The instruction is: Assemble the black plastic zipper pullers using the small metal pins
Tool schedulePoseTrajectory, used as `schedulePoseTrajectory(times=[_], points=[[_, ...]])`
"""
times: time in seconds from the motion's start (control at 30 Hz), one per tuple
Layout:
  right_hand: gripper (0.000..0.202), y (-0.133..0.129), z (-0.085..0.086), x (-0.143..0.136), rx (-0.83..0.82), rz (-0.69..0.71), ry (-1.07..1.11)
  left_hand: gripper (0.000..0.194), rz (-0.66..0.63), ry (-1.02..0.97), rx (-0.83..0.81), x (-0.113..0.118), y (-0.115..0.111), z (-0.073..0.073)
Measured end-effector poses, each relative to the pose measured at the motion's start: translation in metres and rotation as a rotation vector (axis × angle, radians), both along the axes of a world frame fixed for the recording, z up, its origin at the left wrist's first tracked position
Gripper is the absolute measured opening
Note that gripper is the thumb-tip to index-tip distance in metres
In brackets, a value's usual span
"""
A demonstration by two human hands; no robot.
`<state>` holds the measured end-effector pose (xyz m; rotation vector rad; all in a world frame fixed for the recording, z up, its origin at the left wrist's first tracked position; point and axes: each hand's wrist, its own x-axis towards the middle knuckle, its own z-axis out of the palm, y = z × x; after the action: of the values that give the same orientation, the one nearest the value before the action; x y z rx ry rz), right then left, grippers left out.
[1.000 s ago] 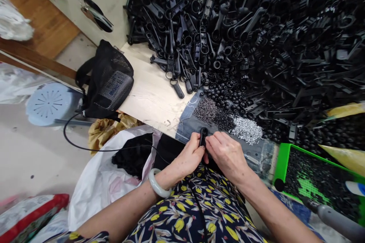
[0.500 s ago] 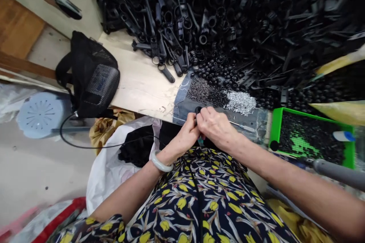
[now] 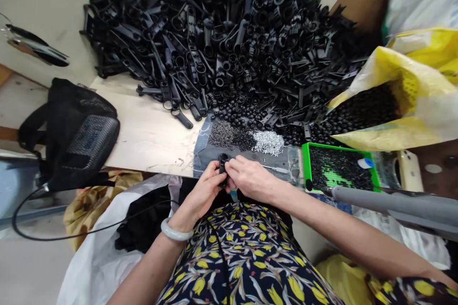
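A small black plastic part [image 3: 223, 164], with a round upper end, stands between my two hands at the table's front edge. My left hand [image 3: 205, 188] is closed around its lower body, thumb across the front. From the other side, the bent fingers of my right hand [image 3: 246, 176] press on it; whether they also pinch a smaller piece is hidden. Just beyond lies a dark work mat [image 3: 250, 155] bearing a heap of silver pins [image 3: 269, 142], a heap of small brown-grey pieces [image 3: 221, 134] and a thin tool with a pale handle [image 3: 279, 169].
A large pile of black plastic parts [image 3: 207, 33] covers the back of the table. To the right stand a green tray [image 3: 306, 162] of small black pieces, a yellow bag [image 3: 422, 86] and a grey tube [image 3: 379, 200]. A black mesh bag [image 3: 86, 133] sits at the left.
The whole view has shifted, bringing more of the pile and the yellow bag into sight. Both hands stay together, and more of the black part shows between them.
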<state>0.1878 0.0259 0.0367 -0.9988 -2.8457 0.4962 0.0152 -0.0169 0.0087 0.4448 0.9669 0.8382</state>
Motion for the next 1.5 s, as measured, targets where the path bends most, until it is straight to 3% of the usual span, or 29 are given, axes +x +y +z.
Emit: schedulePoseTrajectory(times=[0.07,0.2,0.27,0.4,0.47,0.57,0.7,0.77,0.83,0.97,1.07,1.2,1.5], points=[[0.019,0.022,0.001,0.019,-0.035,-0.072,0.132,0.03,-0.027,-0.011,0.008,-0.001,0.001,0.002],[0.027,0.061,-0.002,0.062,0.229,-0.688,0.269,0.029,-0.041,0.089,0.019,0.0,0.002,0.013],[0.028,0.072,-0.005,0.077,0.329,-0.856,0.157,0.029,-0.025,0.145,0.042,0.001,0.004,0.02],[0.041,0.084,-0.013,0.09,0.404,-0.797,-0.105,0.033,0.061,0.145,0.069,0.004,0.016,0.031],[0.037,0.09,-0.017,0.094,0.424,-0.755,-0.137,0.037,0.077,0.069,0.037,0.005,0.023,0.034],[0.023,0.097,-0.015,0.099,0.439,-0.697,-0.097,0.04,0.094,-0.067,-0.01,0.006,0.03,0.035],[0.025,0.086,0.004,0.091,0.488,-0.635,0.158,0.043,0.156,-0.098,-0.003,0.009,0.031,0.035],[0.026,0.064,0.016,0.077,0.33,-0.527,0.361,0.042,0.194,-0.075,0.019,0.013,0.03,0.035],[0.025,0.037,0.02,0.058,0.005,-0.383,0.523,0.04,0.238,-0.079,0.039,0.016,0.029,0.036],[0.025,-0.005,0.006,0.023,-0.485,-0.469,0.721,0.041,0.317,-0.127,0.031,0.022,0.027,0.037],[0.039,-0.012,-0.006,0.011,-0.701,-0.588,0.88,0.043,0.333,-0.131,0.019,0.025,0.024,0.037],[0.034,-0.009,-0.007,0.007,-0.783,-0.665,0.955,0.043,0.335,-0.148,0.018,0.03,0.019,0.038],[0.029,-0.014,-0.013,0.001,-0.799,-0.741,1.038,0.037,0.323,-0.068,0.081,0.042,0.013,0.033]])
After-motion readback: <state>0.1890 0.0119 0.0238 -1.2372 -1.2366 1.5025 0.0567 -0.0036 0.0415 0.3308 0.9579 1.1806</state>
